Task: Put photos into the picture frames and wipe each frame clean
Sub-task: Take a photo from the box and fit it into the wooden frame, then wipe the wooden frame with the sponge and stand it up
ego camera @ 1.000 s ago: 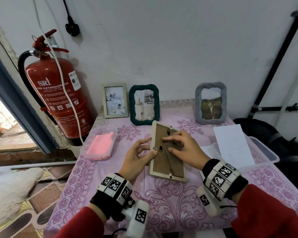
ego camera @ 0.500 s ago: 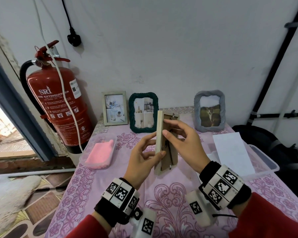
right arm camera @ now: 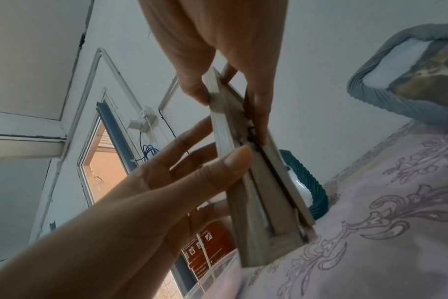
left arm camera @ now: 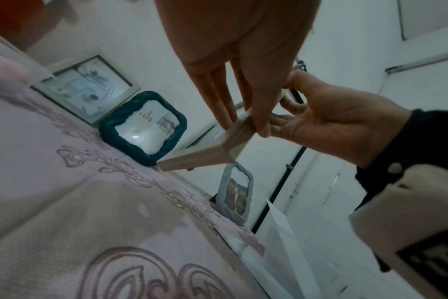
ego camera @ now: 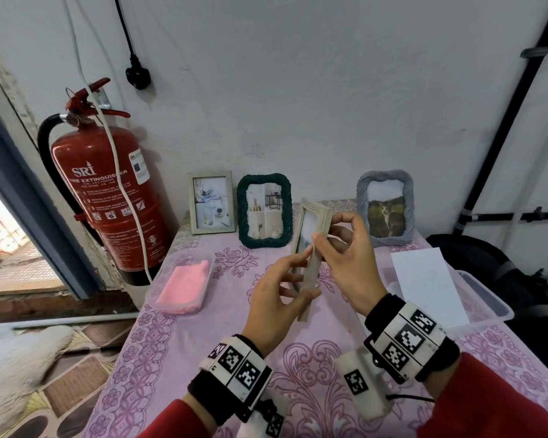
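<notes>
Wooden frame [ego camera: 312, 263] pinched edge-on between both hands' fingers [ego camera: 321, 245].

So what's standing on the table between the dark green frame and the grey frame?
Nothing stands there: the held wooden frame fills that gap between the dark green frame and the grey frame in the head view.

left hand [ego camera: 277, 297]: raised over the table, palm turned inward, thumb and fingertips pinching the near lower edge of the pale wooden frame [ego camera: 312, 257]
right hand [ego camera: 345, 263]: higher up, thumb on the near side, fingers curled round the far side of that frame, gripping it edge-on
wrists: both strapped with black bands and marker blocks
sleeves: red, both forearms angled in from below
</notes>
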